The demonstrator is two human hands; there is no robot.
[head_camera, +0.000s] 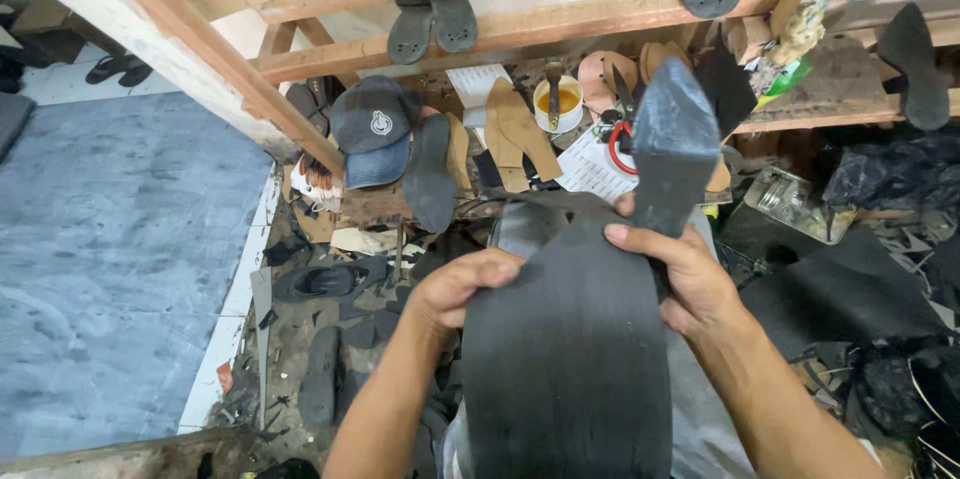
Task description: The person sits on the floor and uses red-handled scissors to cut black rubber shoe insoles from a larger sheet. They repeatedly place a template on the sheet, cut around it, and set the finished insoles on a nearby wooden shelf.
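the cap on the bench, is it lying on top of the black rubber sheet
No, the cap rests back on the cluttered bench, apart from the black rubber sheet held nearer the camera.

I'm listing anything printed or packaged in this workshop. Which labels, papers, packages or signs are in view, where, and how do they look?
Cap badge: small round white emblem on a dark cap hung left of centre.
Paper sheet: white, printed, behind the tan soles.
Second sheet: white, printed, lying under red-handled scissors.
Green packet: crumpled, upper right on the shelf.
No screens or signs.
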